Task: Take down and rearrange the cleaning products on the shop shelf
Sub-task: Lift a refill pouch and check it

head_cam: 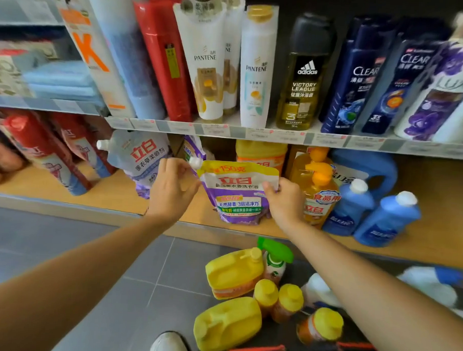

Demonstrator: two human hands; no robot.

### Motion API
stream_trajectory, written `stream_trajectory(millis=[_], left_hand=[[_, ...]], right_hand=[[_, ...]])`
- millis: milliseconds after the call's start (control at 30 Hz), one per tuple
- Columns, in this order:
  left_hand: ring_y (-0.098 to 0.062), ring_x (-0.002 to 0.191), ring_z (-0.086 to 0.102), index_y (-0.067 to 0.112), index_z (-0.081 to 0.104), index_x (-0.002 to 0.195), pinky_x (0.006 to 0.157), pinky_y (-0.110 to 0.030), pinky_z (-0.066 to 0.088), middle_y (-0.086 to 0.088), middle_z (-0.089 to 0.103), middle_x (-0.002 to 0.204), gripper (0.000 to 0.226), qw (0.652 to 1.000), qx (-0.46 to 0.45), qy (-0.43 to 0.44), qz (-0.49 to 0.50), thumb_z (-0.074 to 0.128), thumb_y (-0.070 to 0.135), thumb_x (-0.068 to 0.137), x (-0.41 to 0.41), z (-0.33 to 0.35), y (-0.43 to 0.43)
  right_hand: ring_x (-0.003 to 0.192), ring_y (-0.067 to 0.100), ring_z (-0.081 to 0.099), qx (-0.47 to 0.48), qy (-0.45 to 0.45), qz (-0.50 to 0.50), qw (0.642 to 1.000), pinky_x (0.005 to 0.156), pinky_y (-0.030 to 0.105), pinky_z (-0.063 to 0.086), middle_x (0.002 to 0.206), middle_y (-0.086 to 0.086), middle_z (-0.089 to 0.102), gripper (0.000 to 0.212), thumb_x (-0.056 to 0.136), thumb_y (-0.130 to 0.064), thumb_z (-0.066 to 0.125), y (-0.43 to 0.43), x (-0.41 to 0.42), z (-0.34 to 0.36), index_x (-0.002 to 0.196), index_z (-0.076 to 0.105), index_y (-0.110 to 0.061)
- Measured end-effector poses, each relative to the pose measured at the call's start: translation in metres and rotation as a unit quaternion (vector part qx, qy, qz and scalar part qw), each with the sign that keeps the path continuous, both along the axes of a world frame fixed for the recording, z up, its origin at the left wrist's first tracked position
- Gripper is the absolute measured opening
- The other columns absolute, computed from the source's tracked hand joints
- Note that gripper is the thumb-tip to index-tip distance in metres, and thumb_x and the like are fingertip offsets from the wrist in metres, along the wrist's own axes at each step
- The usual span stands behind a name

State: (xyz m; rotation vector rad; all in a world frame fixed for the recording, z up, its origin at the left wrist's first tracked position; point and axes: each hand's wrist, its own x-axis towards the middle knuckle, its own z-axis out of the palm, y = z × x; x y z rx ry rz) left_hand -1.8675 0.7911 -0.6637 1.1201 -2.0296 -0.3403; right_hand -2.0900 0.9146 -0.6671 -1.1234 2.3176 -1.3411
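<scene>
A purple-and-yellow detergent pouch (pixel 237 199) is held upright at the front of the lower shelf (pixel 113 194). Its long axis is vertical, its label faces me, and its white spout cap (pixel 195 162) angles up and to the left. My left hand (pixel 171 188) pinches the corner just under the cap. My right hand (pixel 285 201) grips the opposite top corner, fingers curled over the edge. An orange pump bottle (pixel 318 195) stands just beside my right hand. A pale pouch (pixel 141 155) leans farther left.

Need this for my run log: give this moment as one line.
left hand: holds pouch spout corner | right hand: pinches pouch top corner | pouch: upright at lower shelf
</scene>
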Motion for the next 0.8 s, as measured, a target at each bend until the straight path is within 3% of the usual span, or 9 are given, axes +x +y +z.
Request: stream_trajectory(millis=[133, 233, 300, 400, 467, 533, 600, 700, 800], left_hand=[[-0.011, 0.101, 0.061, 0.022, 0.053, 0.121, 0.078, -0.026, 0.054, 0.007, 0.058, 0.117, 0.043, 0.973, 0.217, 0.075, 0.007, 0.077, 0.035, 0.088, -0.009, -0.017, 0.005], [-0.016, 0.103, 0.067, 0.015, 0.054, 0.137, 0.085, -0.033, 0.060, -0.006, 0.067, 0.123, 0.043, 0.928, 0.338, 0.148, -0.045, 0.065, 0.031, 0.098, -0.024, -0.017, 0.010], [-0.015, 0.102, 0.067, 0.012, 0.051, 0.143, 0.078, -0.021, 0.059, -0.009, 0.066, 0.124, 0.043, 0.902, 0.373, 0.203, -0.075, 0.057, 0.025, 0.103, -0.036, -0.013, 0.011], [-0.016, 0.111, 0.063, 0.015, 0.051, 0.145, 0.072, -0.012, 0.055, -0.004, 0.064, 0.126, 0.041, 0.892, 0.392, 0.189, -0.124, 0.054, 0.015, 0.104, -0.047, -0.009, 0.002], [-0.014, 0.109, 0.063, 0.014, 0.055, 0.142, 0.077, -0.014, 0.057, 0.000, 0.065, 0.124, 0.039, 0.888, 0.404, 0.178, -0.132, 0.055, 0.013, 0.103, -0.052, -0.013, -0.009], [-0.022, 0.106, 0.068, 0.012, 0.067, 0.127, 0.079, -0.023, 0.058, -0.002, 0.071, 0.112, 0.030, 0.904, 0.378, 0.182, -0.077, 0.065, 0.022, 0.098, -0.055, -0.019, -0.023], [-0.020, 0.097, 0.070, 0.017, 0.072, 0.109, 0.082, -0.033, 0.057, 0.003, 0.073, 0.098, 0.030, 0.934, 0.313, 0.173, 0.023, 0.073, 0.040, 0.089, -0.056, -0.022, -0.037], [-0.012, 0.093, 0.063, 0.025, 0.067, 0.112, 0.085, -0.033, 0.049, 0.010, 0.070, 0.100, 0.052, 0.952, 0.237, 0.155, 0.113, 0.074, 0.062, 0.076, -0.057, -0.016, -0.056], [-0.022, 0.100, 0.065, 0.023, 0.070, 0.113, 0.087, -0.038, 0.052, 0.001, 0.074, 0.108, 0.050, 0.960, 0.210, 0.135, 0.129, 0.071, 0.059, 0.079, -0.063, -0.004, -0.074]], right_hand=[[0.112, 0.019, 0.063, -0.061, 0.050, 0.008, 0.997, 0.088, 0.034, 0.054, 0.122, 0.003, 0.068, 0.045, 0.091, -0.030, 0.070, 0.012, 0.007, 0.008, 0.132, 0.059, -0.013], [0.114, 0.019, 0.055, -0.093, 0.167, 0.040, 0.981, 0.089, 0.029, 0.046, 0.123, 0.000, 0.064, 0.052, 0.088, -0.037, 0.072, 0.010, 0.006, 0.027, 0.133, 0.057, -0.016], [0.112, 0.019, 0.057, -0.040, 0.223, 0.081, 0.971, 0.089, 0.033, 0.048, 0.121, -0.002, 0.066, 0.053, 0.088, -0.044, 0.070, 0.000, 0.005, 0.040, 0.134, 0.058, -0.019], [0.100, 0.023, 0.067, 0.075, 0.270, 0.120, 0.953, 0.074, 0.033, 0.053, 0.103, -0.002, 0.073, 0.038, 0.091, -0.050, 0.065, -0.015, 0.001, 0.054, 0.120, 0.067, -0.025], [0.079, 0.025, 0.064, 0.111, 0.276, 0.122, 0.947, 0.053, 0.025, 0.037, 0.071, -0.007, 0.063, 0.030, 0.095, -0.050, 0.058, -0.020, -0.004, 0.058, 0.085, 0.068, -0.024], [0.070, 0.022, 0.059, 0.122, 0.262, 0.105, 0.952, 0.049, 0.023, 0.025, 0.062, -0.010, 0.052, 0.039, 0.097, -0.049, 0.055, -0.025, -0.008, 0.060, 0.072, 0.060, -0.020], [0.072, 0.017, 0.061, 0.125, 0.247, 0.112, 0.954, 0.050, 0.022, 0.029, 0.068, -0.008, 0.061, 0.037, 0.097, -0.050, 0.055, -0.029, -0.010, 0.063, 0.078, 0.067, -0.020], [0.082, 0.015, 0.065, 0.134, 0.239, 0.142, 0.951, 0.056, 0.024, 0.040, 0.091, -0.002, 0.073, 0.029, 0.095, -0.047, 0.060, -0.029, -0.009, 0.066, 0.098, 0.072, -0.020], [0.087, 0.018, 0.067, 0.156, 0.232, 0.157, 0.947, 0.056, 0.023, 0.043, 0.100, 0.002, 0.074, 0.029, 0.096, -0.044, 0.060, -0.021, -0.012, 0.063, 0.105, 0.070, -0.018]])
